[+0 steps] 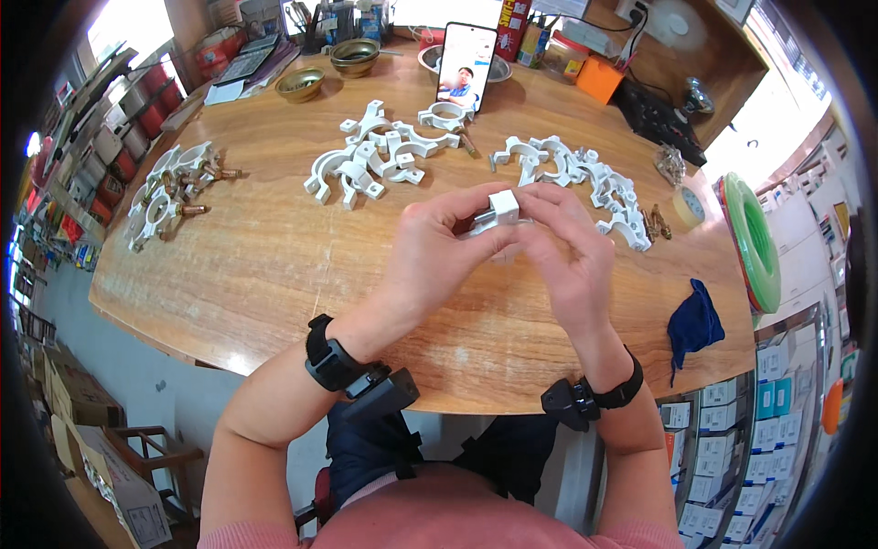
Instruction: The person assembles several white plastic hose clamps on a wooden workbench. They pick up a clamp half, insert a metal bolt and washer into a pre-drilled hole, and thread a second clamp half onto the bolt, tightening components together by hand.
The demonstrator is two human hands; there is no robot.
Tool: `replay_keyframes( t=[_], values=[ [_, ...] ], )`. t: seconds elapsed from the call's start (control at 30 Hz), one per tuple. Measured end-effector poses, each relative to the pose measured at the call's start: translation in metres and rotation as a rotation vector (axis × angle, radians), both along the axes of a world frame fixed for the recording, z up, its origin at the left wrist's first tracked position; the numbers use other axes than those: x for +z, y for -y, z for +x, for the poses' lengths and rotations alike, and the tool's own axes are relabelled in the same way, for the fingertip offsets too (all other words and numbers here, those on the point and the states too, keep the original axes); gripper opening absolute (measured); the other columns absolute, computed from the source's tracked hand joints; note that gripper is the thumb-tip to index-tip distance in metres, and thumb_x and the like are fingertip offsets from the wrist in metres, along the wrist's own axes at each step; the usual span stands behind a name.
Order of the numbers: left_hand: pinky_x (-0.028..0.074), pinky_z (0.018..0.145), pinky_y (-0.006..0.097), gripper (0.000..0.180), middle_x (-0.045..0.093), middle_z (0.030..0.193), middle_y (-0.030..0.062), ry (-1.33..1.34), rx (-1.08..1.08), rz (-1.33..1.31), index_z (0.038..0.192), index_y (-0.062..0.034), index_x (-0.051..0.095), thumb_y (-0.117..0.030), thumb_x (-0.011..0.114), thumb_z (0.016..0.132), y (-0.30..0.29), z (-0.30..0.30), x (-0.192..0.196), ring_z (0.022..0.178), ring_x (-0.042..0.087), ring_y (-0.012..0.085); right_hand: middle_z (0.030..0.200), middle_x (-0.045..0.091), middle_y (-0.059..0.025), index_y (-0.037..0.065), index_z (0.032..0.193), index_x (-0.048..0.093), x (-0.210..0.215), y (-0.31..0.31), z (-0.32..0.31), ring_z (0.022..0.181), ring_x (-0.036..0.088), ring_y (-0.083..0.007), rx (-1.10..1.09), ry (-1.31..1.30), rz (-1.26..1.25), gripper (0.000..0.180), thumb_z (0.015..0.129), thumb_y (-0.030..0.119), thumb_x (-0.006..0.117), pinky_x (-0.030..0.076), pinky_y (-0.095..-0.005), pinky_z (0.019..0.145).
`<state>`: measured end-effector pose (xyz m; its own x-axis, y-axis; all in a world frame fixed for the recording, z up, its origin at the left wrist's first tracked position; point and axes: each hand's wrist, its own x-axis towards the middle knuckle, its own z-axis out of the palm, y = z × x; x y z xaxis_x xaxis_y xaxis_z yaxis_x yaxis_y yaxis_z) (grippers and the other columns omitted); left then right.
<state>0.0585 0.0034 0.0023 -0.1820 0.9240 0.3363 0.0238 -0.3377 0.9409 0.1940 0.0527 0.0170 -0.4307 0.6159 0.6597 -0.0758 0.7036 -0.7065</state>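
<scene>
Over the middle of the wooden table, a white pipe clamp point(503, 207) is pinched between my two hands, its square end sticking up. My left hand point(434, 247) grips it from the left with thumb and fingers. From the other side my right hand point(572, 256) closes on it, slightly blurred; its fingers hide part of the clamp. A metal screw seems to lie along the clamp by my left fingertips. Loose white clamp halves point(366, 165) are heaped beyond my left hand, and more clamp halves point(572, 165) with screws lie beyond my right.
Assembled clamps with brass-coloured anchors point(169, 192) lie at the left. Brass-coloured anchors point(657, 222) and a tape roll point(689, 207) sit at the right, near a blue cloth pouch point(695, 320). A phone point(465, 69) stands at the back beside brass-coloured bowls point(355, 57).
</scene>
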Motion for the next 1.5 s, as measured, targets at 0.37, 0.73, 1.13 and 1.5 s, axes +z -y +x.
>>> replay_keyframes(
  t=[0.37, 0.73, 1.13, 1.5],
  values=[
    [0.043, 0.07, 0.023, 0.03, 0.056, 0.096, 0.0073, 0.125, -0.143, 0.042, 0.105, 0.0019, 0.056, -0.013, 0.058, 0.08, -0.002, -0.003, 0.001, 0.083, 0.052, 0.0107, 0.095, 0.052, -0.0063, -0.002, 0.097, 0.058, -0.001, -0.002, 0.002, 0.084, 0.05, -0.0095, 0.076, -0.13, -0.297, 0.019, 0.08, 0.006, 0.054, 0.041, -0.0209, 0.069],
    [0.045, 0.072, 0.026, 0.02, 0.059, 0.084, 0.0034, 0.567, -0.2, -0.107, 0.09, -0.0014, 0.057, -0.019, 0.056, 0.081, -0.011, -0.027, 0.003, 0.079, 0.055, 0.0116, 0.08, 0.059, -0.0056, 0.0, 0.095, 0.059, 0.002, -0.023, 0.012, 0.072, 0.054, -0.0102, -0.006, 0.155, -0.33, 0.02, 0.081, 0.014, 0.055, 0.044, -0.0227, 0.063],
    [0.05, 0.07, 0.032, 0.021, 0.058, 0.075, 0.0041, 0.517, -0.197, -0.397, 0.085, -0.0018, 0.056, -0.022, 0.056, 0.081, -0.016, -0.025, -0.007, 0.068, 0.057, 0.0133, 0.074, 0.057, -0.0184, 0.0, 0.077, 0.06, -0.037, -0.052, -0.007, 0.074, 0.056, -0.0336, -0.112, 0.885, 0.167, 0.011, 0.071, 0.008, 0.056, 0.044, -0.0409, 0.064],
    [0.052, 0.058, 0.027, 0.02, 0.058, 0.073, 0.0052, 0.518, -0.254, -0.533, 0.086, -0.0016, 0.057, -0.021, 0.056, 0.081, -0.018, -0.024, -0.013, 0.067, 0.058, 0.0126, 0.076, 0.057, -0.0165, -0.001, 0.075, 0.058, -0.036, -0.05, 0.006, 0.073, 0.055, -0.0338, -0.037, 0.86, 0.122, 0.01, 0.067, 0.006, 0.057, 0.044, -0.0401, 0.064]
  ],
)
